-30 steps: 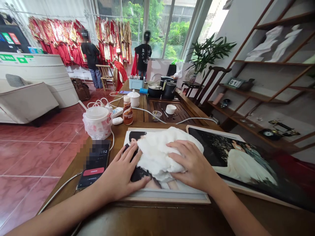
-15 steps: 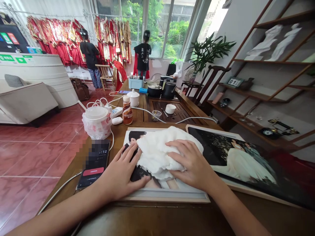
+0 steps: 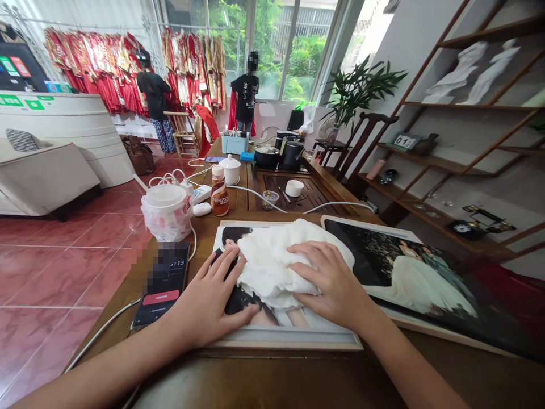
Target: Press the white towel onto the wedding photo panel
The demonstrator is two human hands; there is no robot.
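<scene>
White cloth (image 3: 268,261) bunched atop framed photo (image 3: 293,342) on desk (image 3: 255,378). Right hand (image 3: 336,289): grip closed over cloth. Left hand (image 3: 208,304): open, fingers spread flat on photo, bracing. No clear shift since previous frames; suggests steadying pause, wiping not advancing.

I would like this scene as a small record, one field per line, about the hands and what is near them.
left hand: left hand spread flat on a light-wood-framed photo print
right hand: right hand resting on a crumpled white fluffy cloth, fingers curved
cloth: lies on the print, covering its middle
to the right: second framed photo, dark, showing a wide white gown
to the left: black phone, screen lit
beyond the print: brown-labelled bottle, white lidded cup
support: brown wooden table
</scene>
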